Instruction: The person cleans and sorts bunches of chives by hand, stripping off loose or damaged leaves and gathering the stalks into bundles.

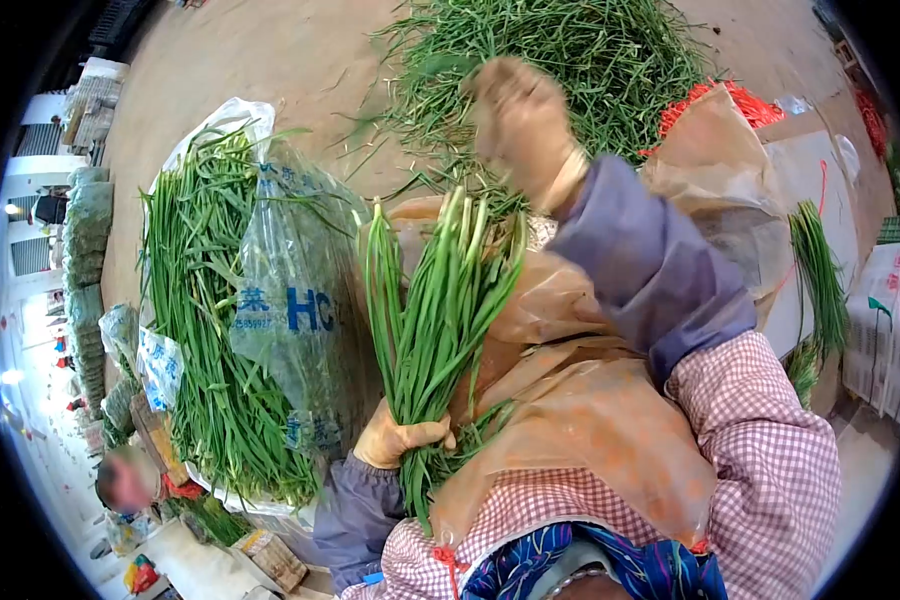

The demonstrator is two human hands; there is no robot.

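My left hand (406, 437), in a tan glove, is closed around the lower part of a bunch of garlic chives (435, 310). The bunch stands upright over my lap, its pale stem ends at the top and leaf tips hanging below my fist. My right hand (522, 125), gloved too, is raised at the near edge of a big heap of loose green leaves (560, 60). Motion blurs its fingers, and I cannot make out whether they hold anything; a green smear shows beside them.
To the left, many chives (210, 330) lie in an open clear plastic bag (300, 290) with blue print. A tan plastic apron (590, 410) covers my lap. Red ties (735, 105) and a tied chive bunch (818, 280) are at right. Another person (125, 485) is far left.
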